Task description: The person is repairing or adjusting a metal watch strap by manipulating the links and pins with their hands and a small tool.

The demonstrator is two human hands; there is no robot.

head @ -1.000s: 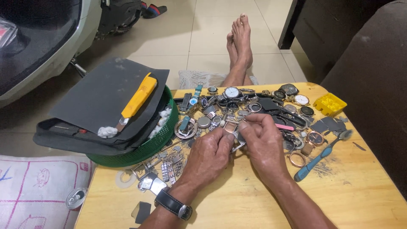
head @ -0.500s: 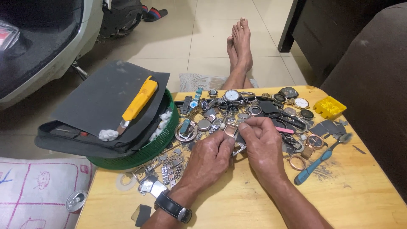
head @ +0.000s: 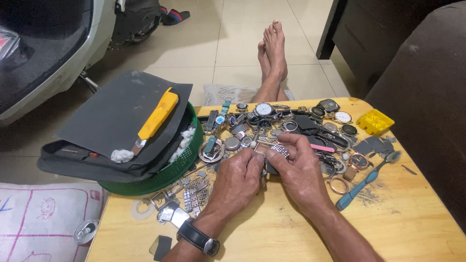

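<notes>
Both my hands meet over the middle of a wooden table (head: 272, 233). My left hand (head: 237, 180), with a black wristwatch (head: 198, 237) on the wrist, pinches one end of a metal watch bracelet (head: 277, 149). My right hand (head: 301, 170) grips the bracelet's other end, its fingers curled round the links. A heap of watches and watch parts (head: 291, 123) lies just beyond my fingers.
A green basket (head: 160, 177) at the table's left holds dark sandpaper sheets (head: 116, 111), a yellow utility knife (head: 156, 117) and cotton. A blue toothbrush (head: 366, 179), a yellow plastic box (head: 374, 121) and loose bracelet links (head: 191, 199) lie around. Someone's bare feet (head: 273, 48) rest beyond the table.
My hands have stayed at the same spot, with only small finger shifts on the bracelet. The view has barely moved.
</notes>
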